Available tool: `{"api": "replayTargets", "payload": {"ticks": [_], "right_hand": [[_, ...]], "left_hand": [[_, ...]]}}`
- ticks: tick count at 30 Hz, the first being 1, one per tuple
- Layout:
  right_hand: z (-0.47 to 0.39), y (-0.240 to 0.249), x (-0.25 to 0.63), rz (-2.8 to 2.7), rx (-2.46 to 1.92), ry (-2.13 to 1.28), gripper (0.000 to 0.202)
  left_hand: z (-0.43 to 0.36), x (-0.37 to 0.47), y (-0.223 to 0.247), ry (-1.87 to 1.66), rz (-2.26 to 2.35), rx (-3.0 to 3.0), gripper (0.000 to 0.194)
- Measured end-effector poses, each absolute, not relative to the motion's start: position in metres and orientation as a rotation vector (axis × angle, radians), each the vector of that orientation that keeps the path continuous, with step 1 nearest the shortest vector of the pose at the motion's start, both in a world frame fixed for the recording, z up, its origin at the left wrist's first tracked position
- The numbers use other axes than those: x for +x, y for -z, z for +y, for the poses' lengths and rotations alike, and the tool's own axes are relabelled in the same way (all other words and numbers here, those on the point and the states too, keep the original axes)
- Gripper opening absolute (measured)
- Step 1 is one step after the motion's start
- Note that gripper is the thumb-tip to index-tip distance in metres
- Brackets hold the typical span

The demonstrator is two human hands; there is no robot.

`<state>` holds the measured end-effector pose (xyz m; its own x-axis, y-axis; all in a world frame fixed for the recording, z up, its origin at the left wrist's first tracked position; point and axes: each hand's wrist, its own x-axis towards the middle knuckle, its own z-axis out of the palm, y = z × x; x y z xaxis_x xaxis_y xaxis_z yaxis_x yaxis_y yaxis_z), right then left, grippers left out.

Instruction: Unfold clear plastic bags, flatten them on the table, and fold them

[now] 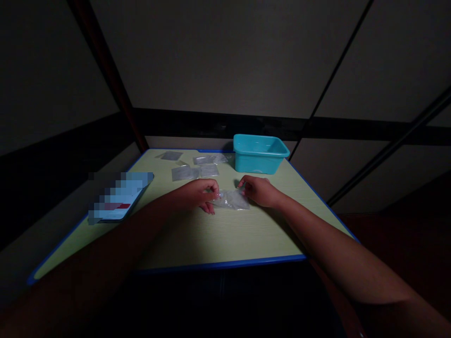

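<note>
A clear plastic bag [231, 200] with a greyish sheet-like content is held just above or on the table, stretched between my two hands. My left hand [204, 192] pinches its left end between thumb and forefinger, with the other fingers hanging below. At the bag's upper right corner, my right hand [260, 190] has its fingers curled in and closed on the edge. Past my hands, similar flat bags lie on the table, among them a bag [185, 173] nearest my left hand and another bag [209, 170] beside it.
The pale table [218, 239] has a blue rim. A turquoise plastic basket [259, 162] stands at the back right. On the left lies a tablet-like device [128, 197] with a blurred screen. More flat bags [172, 155] lie toward the back, before a dark panelled wall [218, 61].
</note>
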<state>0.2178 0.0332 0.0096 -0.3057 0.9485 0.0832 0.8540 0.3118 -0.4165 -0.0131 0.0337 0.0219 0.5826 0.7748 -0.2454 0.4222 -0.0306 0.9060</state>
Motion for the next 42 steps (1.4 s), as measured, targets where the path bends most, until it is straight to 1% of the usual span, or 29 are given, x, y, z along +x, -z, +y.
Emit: {"api": "replayTargets", "payload": {"ticks": [8, 11, 13, 15, 17, 19, 22, 25, 28, 31, 38, 40, 42], "right_hand": [[0.033, -0.010, 0.219, -2.297, -1.618, -0.410, 0.021], [0.033, -0.011, 0.218, -2.303, -1.622, -0.403, 0.021], [0.033, -0.009, 0.218, -2.312, -1.624, -0.395, 0.020], [0.033, -0.008, 0.219, -2.303, -1.605, -0.313, 0.019], [0.033, -0.008, 0.220, -2.269, -1.514, -0.186, 0.019], [0.032, -0.010, 0.220, -2.263, -1.318, -0.133, 0.017], [0.026, -0.017, 0.218, -2.393, -0.983, -0.269, 0.014], [0.020, -0.019, 0.212, -2.533, -0.840, -0.460, 0.016], [0.017, -0.013, 0.206, -2.580, -0.847, -0.604, 0.012], [0.019, -0.006, 0.204, -2.575, -0.875, -0.676, 0.006], [0.020, -0.006, 0.204, -2.589, -0.838, -0.708, 0.015], [0.020, -0.007, 0.204, -2.591, -0.841, -0.708, 0.016], [0.020, -0.007, 0.204, -2.590, -0.843, -0.709, 0.017]], "left_hand": [[0.040, -0.012, -0.013, -0.607, 0.956, 1.566, 0.027], [0.044, -0.014, -0.009, -0.596, 0.943, 1.609, 0.034], [0.045, -0.016, -0.008, -0.566, 0.946, 1.660, 0.034], [0.045, -0.017, -0.009, -0.528, 0.949, 1.708, 0.032], [0.043, -0.016, -0.013, -0.490, 0.952, 1.750, 0.031], [0.040, -0.016, -0.017, -0.477, 0.949, 1.779, 0.031], [0.037, -0.014, -0.020, -0.485, 0.949, 1.803, 0.028], [0.037, -0.014, -0.017, -0.487, 0.966, 1.833, 0.026], [0.040, -0.015, -0.012, -0.483, 1.009, 1.926, 0.027], [0.042, -0.017, -0.008, -0.490, 1.053, 2.071, 0.028], [0.039, -0.017, -0.011, -0.505, 1.084, 2.373, 0.030], [0.038, -0.016, -0.013, -0.569, 1.087, 2.490, 0.026], [0.037, -0.014, -0.015, -0.639, 1.092, 2.607, 0.017]]}}
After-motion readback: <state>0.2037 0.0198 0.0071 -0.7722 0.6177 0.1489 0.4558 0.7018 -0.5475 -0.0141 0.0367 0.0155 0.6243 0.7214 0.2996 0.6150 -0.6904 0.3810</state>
